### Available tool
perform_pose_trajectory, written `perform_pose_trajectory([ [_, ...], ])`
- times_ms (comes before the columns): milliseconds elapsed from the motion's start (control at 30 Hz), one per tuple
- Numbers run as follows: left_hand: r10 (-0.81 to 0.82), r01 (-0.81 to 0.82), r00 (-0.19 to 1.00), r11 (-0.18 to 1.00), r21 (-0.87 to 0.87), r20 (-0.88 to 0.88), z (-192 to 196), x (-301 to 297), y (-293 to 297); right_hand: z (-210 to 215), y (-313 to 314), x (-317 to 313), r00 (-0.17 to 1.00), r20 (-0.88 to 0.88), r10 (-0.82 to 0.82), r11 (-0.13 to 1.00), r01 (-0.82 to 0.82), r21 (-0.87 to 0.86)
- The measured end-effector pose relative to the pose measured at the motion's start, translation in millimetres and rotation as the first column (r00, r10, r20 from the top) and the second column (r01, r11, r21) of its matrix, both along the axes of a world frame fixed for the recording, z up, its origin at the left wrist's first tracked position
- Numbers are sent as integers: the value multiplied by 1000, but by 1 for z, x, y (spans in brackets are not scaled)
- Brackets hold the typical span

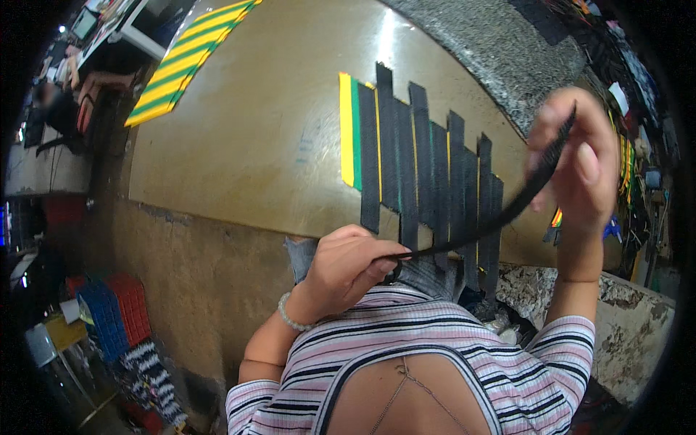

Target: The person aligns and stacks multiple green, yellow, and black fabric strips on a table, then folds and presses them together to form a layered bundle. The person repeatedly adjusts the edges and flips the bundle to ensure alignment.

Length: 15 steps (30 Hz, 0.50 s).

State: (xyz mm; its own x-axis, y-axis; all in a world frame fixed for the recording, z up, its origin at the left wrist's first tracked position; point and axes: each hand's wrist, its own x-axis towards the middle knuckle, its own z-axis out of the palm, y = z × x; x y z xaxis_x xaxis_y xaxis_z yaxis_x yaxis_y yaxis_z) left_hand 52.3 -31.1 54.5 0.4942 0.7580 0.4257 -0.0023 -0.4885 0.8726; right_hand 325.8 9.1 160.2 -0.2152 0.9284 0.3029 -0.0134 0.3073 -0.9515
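Apparently the work is well along but unfinished: a row of black strips [400, 145] lies side by side, ends staggered, on the worktop [232, 138], reaching its near edge right of the middle, with thin yellow and green lines showing between some of them. At the row's left side a yellow band [348, 130] and a green band [356, 138] lie bare of black. At least the held strip [500, 219] has yet to be placed; it bows in the air over the row's right part, clear of the worktop. The left hand [348, 264], by the near edge, pinches one end between thumb and fingers. The right hand [580, 156] is raised on the right with curled fingers at the other end, but blur hides whether they grip it. A striped panel [190, 61] in yellow and green, with no black on it, lies along the worktop's left edge toward the far corner, well apart, and may be left to do. A grey slab [493, 43] bounds the far right edge. Beyond the left edge are a blue crate [101, 322], a red crate [128, 308] and a seated person [54, 112]. Both hands and the bowed strip partly hide the row; nothing else seems in the way.
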Motion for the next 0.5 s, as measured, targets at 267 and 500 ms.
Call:
perform_pose_trajectory([
  [267,25,-46,977,994,-96,-213,-21,0,-2,-68,11,-48,811,24,585,607,-418,-676],
  [500,377,-402,881,915,-32,-287,-46,-18,-1,-103,87,-53,895,188,404,811,-256,-525],
])
